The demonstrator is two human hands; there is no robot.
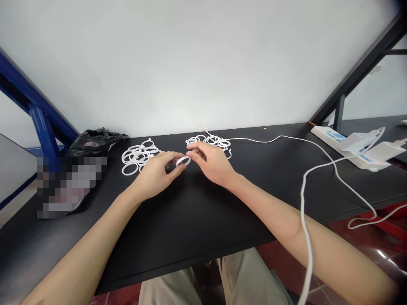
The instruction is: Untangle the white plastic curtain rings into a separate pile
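One black counter (pixel 190 228) stretches across the view, below one pale wall panel (pixel 197 67); two slanting beams flank it, one blue beam (pixel 41 89) at left and one dark beam (pixel 356 70) at right; one white power strip (pixel 329 134) sits at the right with two white adapters (pixel 358 140) plugged in; two white cables (pixel 304 220) cross nearby; one crumpled black plastic bag (pixel 90 142) lies at the left, behind one pixelated item; two hands meet over the middle, the left hand (pixel 157 173) holding one white loop (pixel 179 160) between thumb and fingers, the right hand (pixel 213 163) narrow at the loop's right end, whether pinching it I cannot tell; two heaps of loops lie behind, one left heap (pixel 140 156) and one right heap (pixel 216 140), too tangled to count singly.
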